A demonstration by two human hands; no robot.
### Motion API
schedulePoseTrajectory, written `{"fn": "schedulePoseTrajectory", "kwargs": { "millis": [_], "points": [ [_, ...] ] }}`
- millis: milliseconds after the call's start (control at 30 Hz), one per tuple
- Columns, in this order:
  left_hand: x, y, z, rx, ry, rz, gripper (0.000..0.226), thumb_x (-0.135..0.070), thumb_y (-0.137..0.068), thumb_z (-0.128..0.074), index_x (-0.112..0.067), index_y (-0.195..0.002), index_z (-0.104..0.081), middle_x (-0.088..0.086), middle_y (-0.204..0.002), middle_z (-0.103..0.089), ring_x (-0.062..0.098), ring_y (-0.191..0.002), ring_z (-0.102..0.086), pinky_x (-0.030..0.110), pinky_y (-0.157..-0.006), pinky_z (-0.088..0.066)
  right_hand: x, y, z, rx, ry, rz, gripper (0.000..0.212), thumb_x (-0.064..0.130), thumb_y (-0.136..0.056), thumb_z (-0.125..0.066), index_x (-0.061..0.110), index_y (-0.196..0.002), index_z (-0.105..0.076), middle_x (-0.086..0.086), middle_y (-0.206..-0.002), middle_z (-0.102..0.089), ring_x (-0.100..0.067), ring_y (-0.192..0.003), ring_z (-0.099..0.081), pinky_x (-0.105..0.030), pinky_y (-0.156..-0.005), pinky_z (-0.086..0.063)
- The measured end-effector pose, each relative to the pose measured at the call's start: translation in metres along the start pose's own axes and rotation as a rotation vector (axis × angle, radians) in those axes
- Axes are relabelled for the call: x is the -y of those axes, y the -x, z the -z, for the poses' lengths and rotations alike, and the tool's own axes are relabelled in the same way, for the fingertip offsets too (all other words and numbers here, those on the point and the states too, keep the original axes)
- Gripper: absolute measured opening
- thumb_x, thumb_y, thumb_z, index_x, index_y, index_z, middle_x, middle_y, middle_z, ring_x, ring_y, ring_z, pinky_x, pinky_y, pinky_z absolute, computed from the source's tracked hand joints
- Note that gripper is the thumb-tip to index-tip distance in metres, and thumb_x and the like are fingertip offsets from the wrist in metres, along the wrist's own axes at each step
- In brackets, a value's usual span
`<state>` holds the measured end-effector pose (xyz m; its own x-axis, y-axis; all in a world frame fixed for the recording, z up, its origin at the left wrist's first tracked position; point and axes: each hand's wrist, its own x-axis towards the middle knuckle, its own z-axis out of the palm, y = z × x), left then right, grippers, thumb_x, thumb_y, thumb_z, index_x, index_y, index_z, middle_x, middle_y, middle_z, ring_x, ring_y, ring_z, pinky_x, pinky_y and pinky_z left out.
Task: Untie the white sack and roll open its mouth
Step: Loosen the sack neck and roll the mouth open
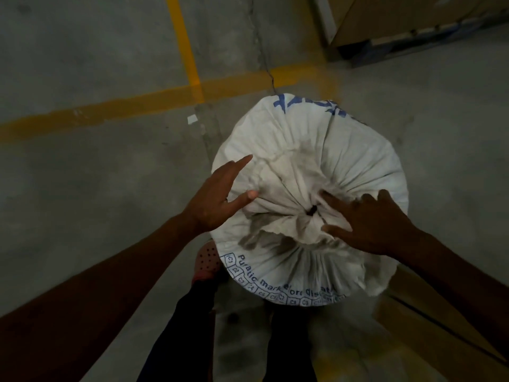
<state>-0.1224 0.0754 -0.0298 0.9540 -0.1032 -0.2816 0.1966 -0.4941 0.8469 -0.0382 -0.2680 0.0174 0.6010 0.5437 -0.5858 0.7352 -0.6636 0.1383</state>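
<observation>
A full white woven sack (344, 158) with blue printing stands upright on the concrete floor, seen from above. Its mouth is gathered into a tight pucker (309, 212) near the middle, with pleats fanning out all round; no cord shows clearly. My left hand (220, 199) hovers at the sack's left edge, fingers spread, thumb touching the fabric. My right hand (369, 224) rests on the right side of the pucker, fingers apart, fingertips on the gathered cloth, holding nothing.
Yellow painted lines (190, 51) cross the grey floor beyond the sack. Cardboard boxes on a pallet (413, 20) stand at the top right. Another brown box (429, 323) lies at the lower right. My dark trouser legs and a pink perforated shoe (208, 261) are just below the sack.
</observation>
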Motion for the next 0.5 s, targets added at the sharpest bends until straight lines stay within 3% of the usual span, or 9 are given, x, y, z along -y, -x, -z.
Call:
{"fn": "schedulePoseTrajectory", "kwargs": {
  "millis": [100,200,267,333,433,500],
  "points": [
    [-0.005,-0.005,-0.009,0.019,-0.007,-0.021,0.087,-0.079,-0.093,-0.044,-0.032,-0.164,-0.025,-0.011,-0.167,-0.035,0.007,-0.154,-0.029,0.039,-0.127,-0.027,-0.002,0.011,-0.009,0.028,0.011,-0.204,0.120,0.106,-0.061,-0.008,0.040,-0.158,0.014,-0.015,-0.128,-0.067,-0.043,-0.132,-0.049,-0.070,-0.115,-0.006],
    [-0.011,-0.011,-0.018,0.031,-0.001,-0.041,0.086,-0.075,-0.094,-0.047,-0.029,-0.164,-0.027,-0.014,-0.162,-0.037,0.001,-0.151,-0.031,0.025,-0.122,-0.025,0.001,0.015,-0.009,-0.094,-0.036,-0.284,0.133,0.109,-0.054,-0.022,0.035,-0.161,0.002,-0.026,-0.145,-0.050,-0.056,-0.149,-0.017,-0.078,-0.111,0.015],
    [-0.014,-0.015,-0.023,0.042,-0.013,-0.057,0.088,-0.078,-0.094,-0.045,-0.029,-0.164,-0.027,-0.015,-0.162,-0.036,0.001,-0.151,-0.030,0.024,-0.122,-0.024,0.007,0.015,-0.008,-0.173,-0.060,-0.245,0.138,0.105,-0.053,-0.039,0.031,-0.162,0.000,-0.025,-0.164,-0.022,-0.052,-0.153,0.001,-0.080,-0.111,0.008],
    [-0.016,-0.019,-0.028,0.054,-0.026,-0.064,0.091,-0.081,-0.092,-0.043,-0.028,-0.165,-0.026,-0.012,-0.163,-0.036,0.003,-0.152,-0.030,0.028,-0.123,-0.025,0.015,0.013,-0.008,-0.241,-0.061,-0.162,0.140,0.098,-0.054,-0.055,0.028,-0.162,-0.001,-0.020,-0.169,-0.001,-0.047,-0.154,0.006,-0.079,-0.112,0.000],
    [-0.020,-0.024,-0.033,0.062,-0.042,-0.058,0.093,-0.083,-0.092,-0.041,-0.028,-0.165,-0.024,-0.008,-0.168,-0.033,0.007,-0.154,-0.029,0.036,-0.126,-0.026,0.023,0.008,-0.012,-0.221,0.015,0.076,0.131,0.084,-0.064,-0.065,0.020,-0.163,-0.006,-0.017,-0.170,0.006,-0.044,-0.155,0.006,-0.075,-0.117,-0.002],
    [-0.021,-0.027,-0.035,0.062,-0.053,-0.056,0.091,-0.082,-0.093,-0.040,-0.030,-0.165,-0.022,-0.008,-0.170,-0.030,0.010,-0.156,-0.027,0.043,-0.127,-0.026,0.021,0.001,-0.019,-0.146,0.091,0.228,0.120,0.078,-0.071,-0.065,0.011,-0.160,-0.022,-0.018,-0.170,0.003,-0.041,-0.156,0.004,-0.068,-0.121,-0.003]
  ]
}}
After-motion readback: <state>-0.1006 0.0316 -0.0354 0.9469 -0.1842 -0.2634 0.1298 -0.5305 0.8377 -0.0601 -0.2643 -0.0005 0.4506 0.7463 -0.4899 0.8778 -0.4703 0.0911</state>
